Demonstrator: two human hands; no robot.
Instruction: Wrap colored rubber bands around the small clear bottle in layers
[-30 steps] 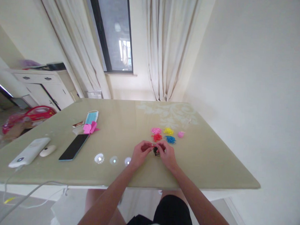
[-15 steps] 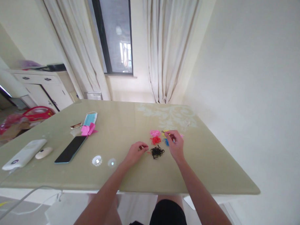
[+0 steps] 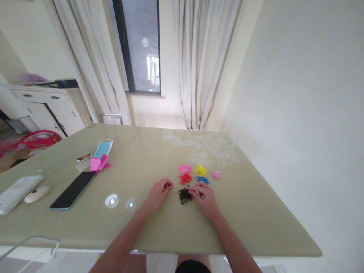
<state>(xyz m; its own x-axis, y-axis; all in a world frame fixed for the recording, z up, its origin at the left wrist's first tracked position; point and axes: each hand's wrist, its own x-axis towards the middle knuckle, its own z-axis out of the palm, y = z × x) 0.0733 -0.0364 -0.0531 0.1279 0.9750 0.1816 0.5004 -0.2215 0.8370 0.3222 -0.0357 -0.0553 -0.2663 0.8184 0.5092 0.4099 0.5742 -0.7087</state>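
Right hand [image 3: 206, 198] back at black pile [image 3: 184, 196], two o'clock; finger grip unclear, picking apparently resumed. Left hand [image 3: 157, 193], ten o'clock, pinches red strand [image 3: 174, 187].

Soft, fairly bright light is spreading evenly over the table [image 3: 256, 222] and the pale wall [image 3: 308, 101], with only faint shading showing in the curtains [image 3: 205, 61]. The dull grey window [image 3: 145, 43] is mirroring a bright pane and a pale round glow. On the glossy tabletop, two round white glare spots [image 3: 111, 201] are shining at left. A wide lens is stretching the edges and tilting upright lines; the top right corner is darkening. A slight haze is softening everything, and fine strands near the fingers [image 3: 196, 188] are blurring together.
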